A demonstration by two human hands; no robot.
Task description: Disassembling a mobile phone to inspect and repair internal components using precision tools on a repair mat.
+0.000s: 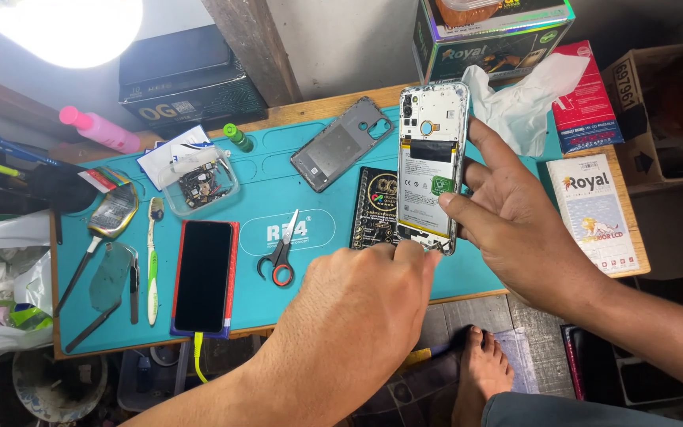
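Both hands closed on opened phone [430,162]: bottom edge pinched by left hand [357,304], right side gripped by right hand [515,225], above teal mat [318,261].

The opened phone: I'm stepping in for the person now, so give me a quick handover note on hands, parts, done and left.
Right hand holds the opened phone upright by its edge, over the teal mat.
Left hand pinches at the phone's bottom end.
Done: back cover is off and lies on the mat; battery and board are exposed.
Scissors and another phone lie to the left.
Left: the bottom-end work looks unfinished; cover not refitted.
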